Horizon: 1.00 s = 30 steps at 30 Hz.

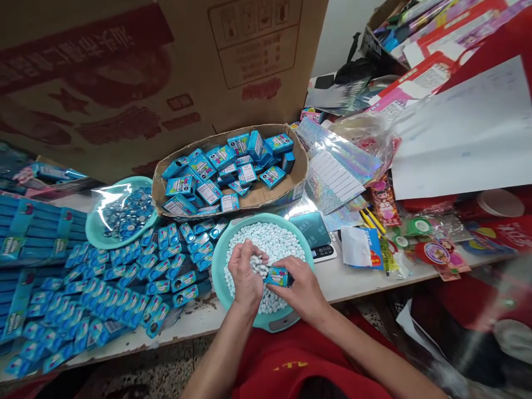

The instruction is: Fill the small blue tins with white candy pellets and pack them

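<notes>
My left hand (245,277) is cupped around a handful of small white candies (259,266), fingers curled over the bowl. Pinched between thumb and fingers of my right hand (305,288) is a small blue candy box (277,276), its near end touching or close to the candies in my left palm. Both hands are above a mint-green bowl (221,277) full of the same white candies. Whether the box's end is open cannot be made out.
Rows of blue boxes (112,302) cover the table's left. Behind stand a cut carton (297,188) of blue boxes and a green bowl (93,235) of small shiny pieces. A scale (324,254) and wrappers lie right; a large cardboard box (187,83) rises behind.
</notes>
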### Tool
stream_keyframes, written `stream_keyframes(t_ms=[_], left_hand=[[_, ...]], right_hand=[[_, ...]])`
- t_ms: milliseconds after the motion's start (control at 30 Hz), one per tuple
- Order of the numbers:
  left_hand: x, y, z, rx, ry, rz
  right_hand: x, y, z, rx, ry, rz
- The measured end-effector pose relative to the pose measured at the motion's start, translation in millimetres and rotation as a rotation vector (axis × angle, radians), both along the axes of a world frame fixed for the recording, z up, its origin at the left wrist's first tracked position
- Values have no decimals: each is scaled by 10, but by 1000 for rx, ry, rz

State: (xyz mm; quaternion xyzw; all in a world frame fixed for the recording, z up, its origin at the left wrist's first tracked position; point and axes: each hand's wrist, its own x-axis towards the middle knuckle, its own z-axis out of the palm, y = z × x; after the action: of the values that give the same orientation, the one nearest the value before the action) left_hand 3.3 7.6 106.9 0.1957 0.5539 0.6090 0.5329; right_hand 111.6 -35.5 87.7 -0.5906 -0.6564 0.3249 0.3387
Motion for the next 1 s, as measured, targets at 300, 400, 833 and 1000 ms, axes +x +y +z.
stream_keyframes(t_ms=[300, 400, 833, 1000], left_hand=[[5, 31, 80, 27, -14, -4], [10, 24, 77, 9, -4, 13], [-17, 48, 110, 110, 32, 67], [-20, 69, 0, 69, 73, 68]], right_hand=[[20, 70, 42, 10, 42, -10], [26, 79, 45, 7, 71, -16], [-17, 127, 71, -50, 240, -2], [-72, 156, -22, -40, 256, -10]])
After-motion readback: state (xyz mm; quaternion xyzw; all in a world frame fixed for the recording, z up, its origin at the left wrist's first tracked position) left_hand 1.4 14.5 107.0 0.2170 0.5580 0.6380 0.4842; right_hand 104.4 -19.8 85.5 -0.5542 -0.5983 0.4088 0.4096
